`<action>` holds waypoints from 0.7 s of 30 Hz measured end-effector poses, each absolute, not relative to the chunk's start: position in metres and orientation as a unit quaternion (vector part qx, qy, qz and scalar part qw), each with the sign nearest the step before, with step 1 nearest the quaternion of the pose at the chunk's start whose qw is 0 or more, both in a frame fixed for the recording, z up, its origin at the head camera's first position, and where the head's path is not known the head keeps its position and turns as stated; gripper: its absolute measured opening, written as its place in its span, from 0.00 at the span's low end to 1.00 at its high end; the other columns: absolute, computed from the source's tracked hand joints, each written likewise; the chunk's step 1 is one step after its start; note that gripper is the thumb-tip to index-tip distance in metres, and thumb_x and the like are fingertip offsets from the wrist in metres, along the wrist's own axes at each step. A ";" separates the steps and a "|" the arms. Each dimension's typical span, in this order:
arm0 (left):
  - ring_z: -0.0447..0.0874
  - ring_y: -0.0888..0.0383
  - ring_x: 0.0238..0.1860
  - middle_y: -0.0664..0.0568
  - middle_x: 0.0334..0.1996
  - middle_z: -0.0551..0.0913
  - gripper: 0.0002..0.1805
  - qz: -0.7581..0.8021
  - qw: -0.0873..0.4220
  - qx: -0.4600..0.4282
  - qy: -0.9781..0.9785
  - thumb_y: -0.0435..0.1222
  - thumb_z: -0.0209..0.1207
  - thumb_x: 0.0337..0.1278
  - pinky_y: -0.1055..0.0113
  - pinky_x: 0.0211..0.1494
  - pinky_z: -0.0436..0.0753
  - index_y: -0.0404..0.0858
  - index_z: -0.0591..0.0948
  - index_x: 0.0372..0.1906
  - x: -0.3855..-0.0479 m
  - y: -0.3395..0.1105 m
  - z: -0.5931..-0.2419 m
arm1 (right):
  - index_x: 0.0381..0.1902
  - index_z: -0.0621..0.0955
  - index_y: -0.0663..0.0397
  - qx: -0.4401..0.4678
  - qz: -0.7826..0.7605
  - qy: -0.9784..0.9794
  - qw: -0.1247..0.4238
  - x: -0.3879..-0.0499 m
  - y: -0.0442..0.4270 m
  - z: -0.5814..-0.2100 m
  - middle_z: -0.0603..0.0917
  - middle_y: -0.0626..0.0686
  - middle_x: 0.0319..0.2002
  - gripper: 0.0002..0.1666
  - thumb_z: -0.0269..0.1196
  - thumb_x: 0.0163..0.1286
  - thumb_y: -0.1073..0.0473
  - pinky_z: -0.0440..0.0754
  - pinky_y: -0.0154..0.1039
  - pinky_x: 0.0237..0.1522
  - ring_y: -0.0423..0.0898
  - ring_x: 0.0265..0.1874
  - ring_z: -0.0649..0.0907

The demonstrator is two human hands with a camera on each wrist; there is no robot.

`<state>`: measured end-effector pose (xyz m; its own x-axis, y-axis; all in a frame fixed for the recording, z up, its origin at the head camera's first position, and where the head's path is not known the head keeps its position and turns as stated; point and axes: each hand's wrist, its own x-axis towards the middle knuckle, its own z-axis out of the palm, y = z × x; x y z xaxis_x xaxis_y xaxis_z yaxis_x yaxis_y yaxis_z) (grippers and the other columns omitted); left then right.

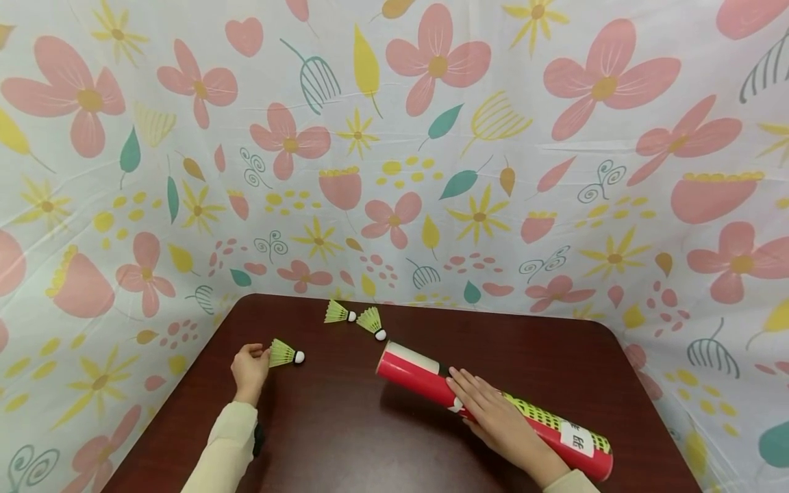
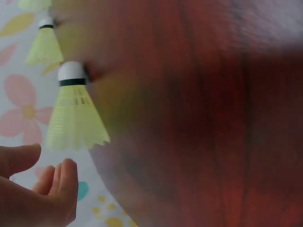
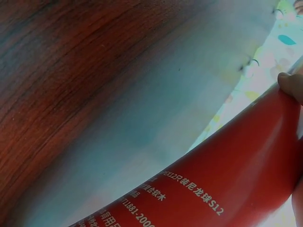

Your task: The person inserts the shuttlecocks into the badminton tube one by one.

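Observation:
A yellow shuttlecock [image 1: 283,353] with a white cork lies on its side at the left of the table, cork pointing right. My left hand [image 1: 251,370] is beside its feathered end. In the left wrist view, the thumb and fingers of that hand [image 2: 45,189] stand apart, just short of the skirt of the shuttlecock [image 2: 75,113]. My right hand [image 1: 493,418] holds a red shuttlecock tube [image 1: 419,375] around its middle, the tube slanting with its far end to the left. The right wrist view shows the thumb [image 3: 289,85] against the red tube [image 3: 227,165].
Two more yellow shuttlecocks, one on the left [image 1: 337,313] and one on the right [image 1: 372,323], lie near the back edge of the dark brown table [image 1: 333,424]. A flower-printed cloth [image 1: 394,171] hangs behind and beside the table.

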<state>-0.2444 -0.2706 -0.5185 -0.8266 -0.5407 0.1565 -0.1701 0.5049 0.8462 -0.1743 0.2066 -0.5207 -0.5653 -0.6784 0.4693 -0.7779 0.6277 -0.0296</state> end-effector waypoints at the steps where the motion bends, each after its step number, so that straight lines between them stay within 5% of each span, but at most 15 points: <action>1: 0.79 0.36 0.42 0.29 0.42 0.81 0.14 -0.448 0.201 0.212 -0.845 0.29 0.59 0.62 0.48 0.41 0.80 0.23 0.79 0.49 -0.244 -0.271 -0.520 | 0.74 0.60 0.56 0.415 0.117 -0.876 0.213 -0.174 0.207 -0.521 0.60 0.54 0.73 0.43 0.34 0.70 0.36 0.42 0.31 0.71 0.51 0.70 0.63; 21: 0.79 0.43 0.34 0.34 0.35 0.83 0.07 -0.443 0.165 0.172 -0.864 0.28 0.59 0.62 0.59 0.31 0.77 0.26 0.83 0.38 -0.243 -0.257 -0.519 | 0.74 0.60 0.56 0.412 0.122 -0.877 0.215 -0.173 0.206 -0.522 0.61 0.54 0.73 0.43 0.33 0.71 0.36 0.42 0.31 0.71 0.52 0.69 0.64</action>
